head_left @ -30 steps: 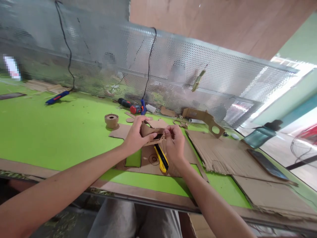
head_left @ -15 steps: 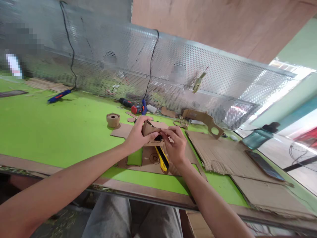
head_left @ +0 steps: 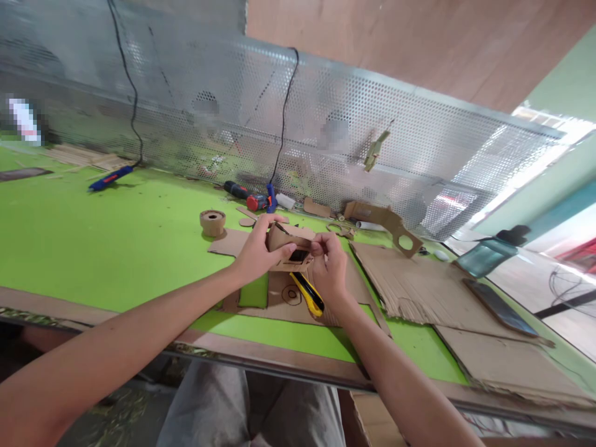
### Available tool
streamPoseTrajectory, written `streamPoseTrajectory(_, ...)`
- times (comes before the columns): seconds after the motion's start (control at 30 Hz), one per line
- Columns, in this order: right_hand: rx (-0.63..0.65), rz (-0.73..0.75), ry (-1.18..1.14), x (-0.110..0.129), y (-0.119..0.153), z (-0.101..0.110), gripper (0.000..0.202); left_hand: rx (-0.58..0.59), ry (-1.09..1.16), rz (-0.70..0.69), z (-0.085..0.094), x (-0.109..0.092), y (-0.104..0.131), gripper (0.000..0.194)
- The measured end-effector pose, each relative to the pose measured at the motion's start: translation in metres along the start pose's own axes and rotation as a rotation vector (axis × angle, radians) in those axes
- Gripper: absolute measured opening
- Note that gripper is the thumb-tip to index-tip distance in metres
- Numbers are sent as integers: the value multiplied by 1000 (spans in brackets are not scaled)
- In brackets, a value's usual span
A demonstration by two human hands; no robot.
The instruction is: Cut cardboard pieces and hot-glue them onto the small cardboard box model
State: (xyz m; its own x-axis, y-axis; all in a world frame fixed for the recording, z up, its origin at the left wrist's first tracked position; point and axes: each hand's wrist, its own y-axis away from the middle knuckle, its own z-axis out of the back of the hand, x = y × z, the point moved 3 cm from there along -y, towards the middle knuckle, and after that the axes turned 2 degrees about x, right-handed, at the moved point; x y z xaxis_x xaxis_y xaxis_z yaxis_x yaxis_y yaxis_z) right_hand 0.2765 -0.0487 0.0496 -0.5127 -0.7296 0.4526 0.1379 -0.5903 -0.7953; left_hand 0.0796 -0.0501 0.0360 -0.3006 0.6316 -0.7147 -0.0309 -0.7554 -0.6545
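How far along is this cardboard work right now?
Looks done: the round cardboard piece is shaped, and the flat sheet has a rectangular opening. In hand: a hollow cardboard piece, between left hand and right hand. Possibly left: the drawn circles look uncut; the rest is unclear.

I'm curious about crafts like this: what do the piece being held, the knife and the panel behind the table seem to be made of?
Held piece: matte brown cardboard, judging by its colour and thin bent walls.
Knife: probably smooth plastic, yellow and black.
Panel: likely perforated metal, given its grey sheen and rows of holes.
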Motion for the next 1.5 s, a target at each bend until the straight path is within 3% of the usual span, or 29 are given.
streamPoseTrajectory(0.3, 0, -31, -60, 5, 3, -1, 4, -8, -29, -13, 3, 2, -1, 53)
streamPoseTrajectory(0.57, 9, -47, -99, 9, 4, -4, 8, 13, -63, -92, 3, 0, -1, 54)
streamPoseTrajectory(0.97, 53, -28, -67, 5, 1, -3, 17, 1, -77, -69, 7, 2, -3, 58)
streamPoseTrajectory(1.27, 218, -86, -71, -2, -8, 3, 27, -27, -134, -68, 12, 1, -7, 56)
streamPoseTrajectory(1.43, 355, -167, -263, -5, -14, 7, 11, -76, -100, -15, 18, 7, -10, 59)
streamPoseTrajectory(1.5, 391, -211, -367, -9, -18, 15, 18, -118, -72, 16, 22, 11, -12, 58)
